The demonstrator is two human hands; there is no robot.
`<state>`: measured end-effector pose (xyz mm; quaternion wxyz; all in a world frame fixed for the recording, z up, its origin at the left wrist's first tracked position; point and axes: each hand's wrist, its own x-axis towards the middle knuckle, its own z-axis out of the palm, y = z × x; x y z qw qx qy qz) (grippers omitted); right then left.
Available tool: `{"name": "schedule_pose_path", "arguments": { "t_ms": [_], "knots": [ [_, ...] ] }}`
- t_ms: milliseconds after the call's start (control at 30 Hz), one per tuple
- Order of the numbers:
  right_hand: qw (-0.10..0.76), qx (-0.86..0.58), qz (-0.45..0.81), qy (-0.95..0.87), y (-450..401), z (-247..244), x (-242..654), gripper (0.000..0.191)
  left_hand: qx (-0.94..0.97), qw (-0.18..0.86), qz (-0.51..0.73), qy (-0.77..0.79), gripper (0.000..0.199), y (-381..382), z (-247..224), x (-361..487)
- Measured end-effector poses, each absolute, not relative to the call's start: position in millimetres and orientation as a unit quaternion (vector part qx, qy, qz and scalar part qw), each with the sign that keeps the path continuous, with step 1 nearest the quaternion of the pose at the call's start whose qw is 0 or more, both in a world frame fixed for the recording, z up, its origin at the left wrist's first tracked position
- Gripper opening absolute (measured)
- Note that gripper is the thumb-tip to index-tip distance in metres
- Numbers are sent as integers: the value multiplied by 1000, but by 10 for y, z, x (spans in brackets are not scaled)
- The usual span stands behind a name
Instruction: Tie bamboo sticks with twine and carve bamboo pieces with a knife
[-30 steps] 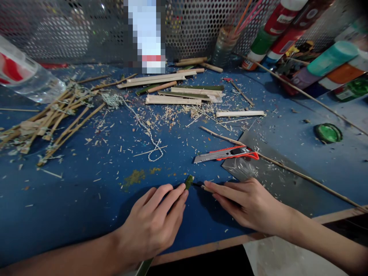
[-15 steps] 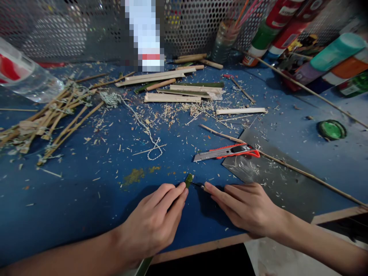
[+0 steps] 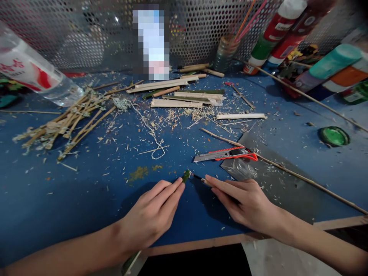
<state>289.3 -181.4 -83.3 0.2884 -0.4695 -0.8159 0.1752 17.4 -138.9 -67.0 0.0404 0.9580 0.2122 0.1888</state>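
Your left hand [image 3: 151, 216] grips a narrow green bamboo sliver [image 3: 186, 176]. The fingers lie closed together and the sliver's end pokes out just past their tips. Your right hand [image 3: 244, 203] is clenched in a pinch around a thin stick with a dark tip [image 3: 201, 181], and that tip points at the sliver and sits just beside it. Both hands are over the dark blue painted workbench [image 3: 57, 199], near its wooden front edge [image 3: 201, 243].

Just beyond your right hand, a utility knife with a red-orange handle and silver blade [image 3: 225, 154] lies at the edge of a grey sheet [image 3: 238, 168]. A long thin bamboo stick [image 3: 310, 184] crosses that sheet. Ahead of your hands, a twisted white cord [image 3: 152, 134] curls on the bench among pale wood shavings [image 3: 184, 115].

Flat pale bamboo strips [image 3: 175, 103] lie farther ahead, and a bundle of bamboo sticks bound with cord [image 3: 71, 122] sits to the left. A clear plastic bottle with a red label [image 3: 37, 73] lies on its side beyond that bundle. At the far right, paint bottles in several colours [image 3: 330, 65] lie against a perforated metal panel [image 3: 86, 38], near a glass jar holding pink and orange sticks [image 3: 225, 53]. A round green lid [image 3: 334, 136] rests on the bench.
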Motion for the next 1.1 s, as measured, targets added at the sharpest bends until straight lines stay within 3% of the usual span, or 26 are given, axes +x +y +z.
{"name": "schedule_pose_path", "arguments": {
  "t_ms": [267,433,700,1100],
  "knots": [
    [262,-457,185,-830,-1718,-797,2877,35,977,-37,64,200,49,-1424,-541,218],
    [250,-456,172,-837,-1708,-804,2877,36,968,2,78,239,53,-1410,-554,238],
    [254,-450,181,-837,-1736,-797,2904,38,909,82,198,358,23,-1323,-590,416],
    [243,-431,143,-857,-1721,-815,2913,39,937,58,181,292,18,-1301,-683,389]
  ]
}}
